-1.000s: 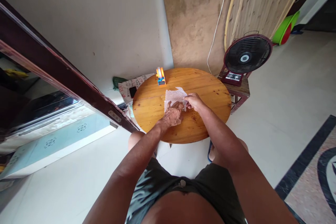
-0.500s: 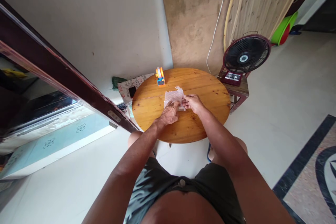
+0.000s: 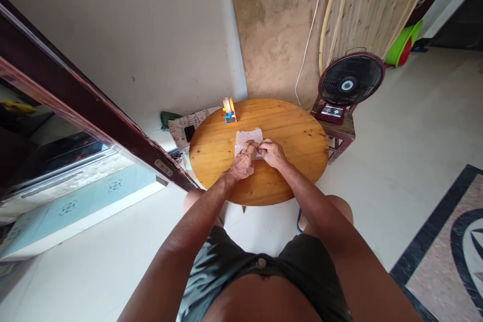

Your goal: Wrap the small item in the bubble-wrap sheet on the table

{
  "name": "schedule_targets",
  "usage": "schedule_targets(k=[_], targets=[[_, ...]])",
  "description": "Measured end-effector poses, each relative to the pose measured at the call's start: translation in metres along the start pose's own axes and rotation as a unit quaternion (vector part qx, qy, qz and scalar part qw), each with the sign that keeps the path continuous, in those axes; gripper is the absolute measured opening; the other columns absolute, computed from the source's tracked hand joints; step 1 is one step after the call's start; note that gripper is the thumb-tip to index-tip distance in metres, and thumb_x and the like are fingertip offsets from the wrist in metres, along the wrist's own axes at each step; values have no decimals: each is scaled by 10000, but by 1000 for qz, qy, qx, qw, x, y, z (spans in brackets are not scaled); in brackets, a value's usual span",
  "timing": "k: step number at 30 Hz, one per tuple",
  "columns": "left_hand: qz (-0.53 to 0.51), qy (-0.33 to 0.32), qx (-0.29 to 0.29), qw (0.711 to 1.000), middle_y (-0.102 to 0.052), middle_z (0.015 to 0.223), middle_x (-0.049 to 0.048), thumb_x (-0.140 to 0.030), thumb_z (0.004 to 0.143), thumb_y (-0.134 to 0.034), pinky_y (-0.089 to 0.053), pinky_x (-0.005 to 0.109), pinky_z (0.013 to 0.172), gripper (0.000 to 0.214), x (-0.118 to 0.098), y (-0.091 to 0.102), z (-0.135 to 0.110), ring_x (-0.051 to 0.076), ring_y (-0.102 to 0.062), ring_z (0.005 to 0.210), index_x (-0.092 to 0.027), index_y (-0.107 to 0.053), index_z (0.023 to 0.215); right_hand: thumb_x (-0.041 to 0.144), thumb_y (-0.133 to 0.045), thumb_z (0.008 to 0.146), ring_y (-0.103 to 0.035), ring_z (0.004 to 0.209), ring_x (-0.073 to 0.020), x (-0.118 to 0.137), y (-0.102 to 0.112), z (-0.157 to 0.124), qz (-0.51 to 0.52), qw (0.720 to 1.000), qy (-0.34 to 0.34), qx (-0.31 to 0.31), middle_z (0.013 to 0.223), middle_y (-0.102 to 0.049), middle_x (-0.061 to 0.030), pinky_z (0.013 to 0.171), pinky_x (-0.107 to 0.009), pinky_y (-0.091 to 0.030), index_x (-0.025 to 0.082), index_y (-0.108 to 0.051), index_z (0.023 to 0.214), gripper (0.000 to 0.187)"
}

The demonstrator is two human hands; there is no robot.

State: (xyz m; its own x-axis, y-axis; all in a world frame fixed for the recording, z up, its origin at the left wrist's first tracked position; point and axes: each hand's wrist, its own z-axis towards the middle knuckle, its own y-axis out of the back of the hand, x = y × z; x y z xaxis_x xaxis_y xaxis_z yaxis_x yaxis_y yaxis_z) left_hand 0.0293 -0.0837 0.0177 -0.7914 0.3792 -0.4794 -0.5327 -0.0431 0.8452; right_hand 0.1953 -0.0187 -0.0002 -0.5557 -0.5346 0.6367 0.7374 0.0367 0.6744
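Note:
A sheet of bubble wrap [image 3: 247,136] lies on the round wooden table [image 3: 215,153], its far part showing beyond my hands. My left hand [image 3: 244,160] rests on the near part of the sheet, fingers stretched forward and pressing it down. My right hand [image 3: 273,153] has its fingers bent and pinched at the sheet's right edge, close against the left fingertips. Whatever is under or inside the bubble wrap is hidden. Farther back on the table stands an orange and blue tape dispenser [image 3: 229,111], out of reach of both hands' present position.
A black fan [image 3: 350,80] stands on a wooden stool [image 3: 341,133] at the table's right. Left of the table are a dark phone-like object [image 3: 189,133] and a printed sheet [image 3: 177,126]. A white cable [image 3: 310,35] hangs down the wall behind. A dark door frame [image 3: 113,105] runs along the left.
My right hand has moved slightly left, in against the left hand. The sheet's raised, ragged right part has come down and the sheet looks flatter. The left fingers reach a little farther forward.

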Motion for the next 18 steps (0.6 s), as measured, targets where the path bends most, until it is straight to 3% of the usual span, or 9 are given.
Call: schedule_targets(k=[8,11,13,16,18], targets=[[-19,-15,2,1000,-403,1580,143,-31,695,-486,-327,385,1273,872,10,-8,-1,229,-369,1500,-142,-283,1535,156,-522,947,-622,1096,-226,-9,-10,-12,-114,986,114,-37,1157,-740,-73,1030,-339,-465,224,-798,1030,296],[-16,-8,-36,999,-365,1605,152,-52,711,-502,-310,403,1279,868,12,-9,-6,241,-336,1519,-131,-268,1543,163,-517,950,-607,1093,-239,-10,-10,-16,-121,982,139,-35,1177,-731,-89,1040,-366,-461,213,-789,1065,299],[-8,29,-108,994,-361,1601,153,-80,745,-513,-300,438,1280,838,18,-10,-12,255,-317,1525,-148,-264,1542,161,-516,947,-602,1090,-240,-10,-10,-17,-118,982,146,-35,1178,-727,-91,1038,-369,-462,212,-785,1070,300],[-18,137,-226,964,-405,1535,171,-167,814,-546,-381,474,1221,773,40,-15,-22,281,-397,1467,-172,-258,1532,168,-507,952,-602,1080,-236,-11,-12,-18,-108,981,152,-47,1160,-727,-88,1032,-362,-466,207,-783,1059,299],[-40,214,-247,944,-458,1458,167,-245,841,-582,-498,460,1100,753,58,-19,-29,282,-514,1353,-187,-267,1521,175,-509,953,-602,1076,-238,-10,-13,-18,-103,982,148,-54,1150,-729,-88,1029,-362,-469,205,-783,1049,292]])
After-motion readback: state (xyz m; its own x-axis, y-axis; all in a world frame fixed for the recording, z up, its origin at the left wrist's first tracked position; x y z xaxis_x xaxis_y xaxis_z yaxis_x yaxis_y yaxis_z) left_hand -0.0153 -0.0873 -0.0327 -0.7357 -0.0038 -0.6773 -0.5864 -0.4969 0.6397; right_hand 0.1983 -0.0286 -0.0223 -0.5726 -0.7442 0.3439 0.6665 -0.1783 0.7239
